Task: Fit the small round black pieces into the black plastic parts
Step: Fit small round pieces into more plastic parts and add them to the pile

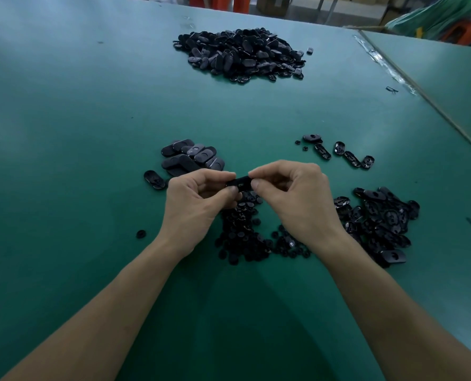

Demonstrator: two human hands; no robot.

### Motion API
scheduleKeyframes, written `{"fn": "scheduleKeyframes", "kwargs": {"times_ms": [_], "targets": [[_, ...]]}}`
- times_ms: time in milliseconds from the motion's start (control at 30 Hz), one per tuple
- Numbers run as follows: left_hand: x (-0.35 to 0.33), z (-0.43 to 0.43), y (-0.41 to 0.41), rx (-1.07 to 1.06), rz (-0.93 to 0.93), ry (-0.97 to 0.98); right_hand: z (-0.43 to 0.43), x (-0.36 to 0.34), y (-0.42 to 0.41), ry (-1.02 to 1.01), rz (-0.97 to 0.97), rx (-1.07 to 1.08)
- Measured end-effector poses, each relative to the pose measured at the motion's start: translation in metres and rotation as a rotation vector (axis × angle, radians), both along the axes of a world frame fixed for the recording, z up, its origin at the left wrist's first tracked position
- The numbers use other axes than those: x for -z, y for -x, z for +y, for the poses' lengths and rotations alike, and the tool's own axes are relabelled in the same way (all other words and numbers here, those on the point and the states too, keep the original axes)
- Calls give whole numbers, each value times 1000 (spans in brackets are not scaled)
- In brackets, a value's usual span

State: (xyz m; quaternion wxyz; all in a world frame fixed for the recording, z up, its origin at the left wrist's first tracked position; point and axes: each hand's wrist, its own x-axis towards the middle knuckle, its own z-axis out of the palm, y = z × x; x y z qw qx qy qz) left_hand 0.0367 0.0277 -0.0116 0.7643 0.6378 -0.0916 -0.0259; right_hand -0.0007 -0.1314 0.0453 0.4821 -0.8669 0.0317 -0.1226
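- Here, our left hand (198, 200) and right hand (292, 193) pinched one black plastic part (239, 181), likely to steady it.
- The small round pieces (242, 237) lay beneath, within reach.

Pinching one black plastic part (240, 181) from both ends: left hand (196, 199), right hand (295, 193), over a green table (77, 119). Possibly something seated in it; too dark to tell. Beneath, heap of small round black pieces (245, 237). Right, loose parts (380, 221); left, stacked parts (190, 158); far off, big pile (242, 56).
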Motion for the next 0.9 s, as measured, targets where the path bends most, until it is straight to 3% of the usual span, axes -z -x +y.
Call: {"fn": "scheduleKeyframes", "kwargs": {"times_ms": [533, 900], "targets": [[-2, 0, 1, 27, -21, -10, 15, 13, -1, -41, 33, 69], [1, 2, -2, 3, -40, 0, 30, 30, 8, 2, -140, 66]]}}
